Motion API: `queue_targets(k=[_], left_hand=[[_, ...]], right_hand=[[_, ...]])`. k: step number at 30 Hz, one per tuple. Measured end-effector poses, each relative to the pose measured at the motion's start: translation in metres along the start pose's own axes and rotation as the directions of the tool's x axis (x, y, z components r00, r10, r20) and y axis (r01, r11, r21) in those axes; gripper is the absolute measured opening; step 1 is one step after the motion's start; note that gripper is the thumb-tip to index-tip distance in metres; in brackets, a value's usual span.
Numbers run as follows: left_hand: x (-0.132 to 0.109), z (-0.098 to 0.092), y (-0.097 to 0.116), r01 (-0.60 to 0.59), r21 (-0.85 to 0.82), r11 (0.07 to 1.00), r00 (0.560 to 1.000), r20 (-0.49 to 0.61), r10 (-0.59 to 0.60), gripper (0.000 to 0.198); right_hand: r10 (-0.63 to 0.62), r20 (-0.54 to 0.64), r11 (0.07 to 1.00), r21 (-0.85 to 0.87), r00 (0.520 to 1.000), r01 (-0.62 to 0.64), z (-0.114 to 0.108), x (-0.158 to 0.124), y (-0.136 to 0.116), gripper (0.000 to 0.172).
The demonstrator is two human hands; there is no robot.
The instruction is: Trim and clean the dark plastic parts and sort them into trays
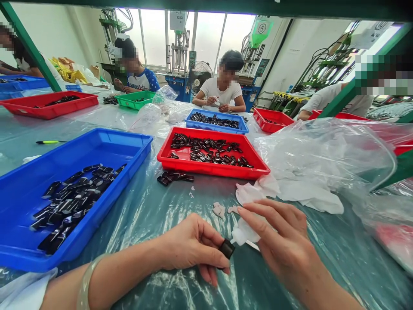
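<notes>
Between the thumb and fingers of my left hand point(193, 247) is a small, glossy black part point(227, 248). A white squeeze bottle point(244, 232) with a narrow nozzle is tilted, its tip right beside the black part; I cannot tell whether they touch. My right hand point(287, 245) holds this bottle, long fingers stretched over it and the thumb hidden. Behind the hands, crumpled pinkish-white scraps point(219, 209) lie on the plastic sheet. A thin pale strip point(252, 245) shows under the bottle, partly covered by my right hand.
A large blue tray point(129, 148) with black parts stands at left. Ahead is a red tray point(206, 168) of similar parts, loose ones point(174, 177) before it. White cloths point(309, 196) and clear plastic bags point(322, 146) lie at right. Several people sit across the table; a green frame point(351, 97) crosses the right.
</notes>
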State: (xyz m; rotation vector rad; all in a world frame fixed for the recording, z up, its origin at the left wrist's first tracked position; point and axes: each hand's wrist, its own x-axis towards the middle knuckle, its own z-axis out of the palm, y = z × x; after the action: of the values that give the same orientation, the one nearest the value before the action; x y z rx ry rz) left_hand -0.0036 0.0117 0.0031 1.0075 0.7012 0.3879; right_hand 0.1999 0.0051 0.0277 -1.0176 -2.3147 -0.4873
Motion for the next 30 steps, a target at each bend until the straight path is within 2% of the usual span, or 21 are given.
queue_targets(k=[6,11,24,30], left_hand=[[0.001,-0.001,-0.001,0.018,0.024,1.000,1.000,0.018,-0.018,0.011],[0.001,-0.001,0.001,0.048,0.046,0.998,0.999,0.022,-0.049,0.012],[0.001,-0.001,0.003,0.060,0.046,0.997,0.997,0.047,-0.062,0.015],[-0.001,0.000,0.003,0.067,0.039,0.997,0.996,0.049,-0.068,0.009]], right_hand=[[0.037,-0.004,0.998,0.056,0.999,-0.037,0.001,-0.003,-0.007,0.036],[-0.002,-0.004,0.997,0.078,1.000,0.002,0.000,-0.003,-0.009,0.032],[0.014,-0.043,0.994,0.109,0.999,-0.010,0.008,-0.013,-0.006,0.026],[-0.001,-0.036,0.992,0.123,0.999,0.005,0.006,-0.015,-0.004,0.025]])
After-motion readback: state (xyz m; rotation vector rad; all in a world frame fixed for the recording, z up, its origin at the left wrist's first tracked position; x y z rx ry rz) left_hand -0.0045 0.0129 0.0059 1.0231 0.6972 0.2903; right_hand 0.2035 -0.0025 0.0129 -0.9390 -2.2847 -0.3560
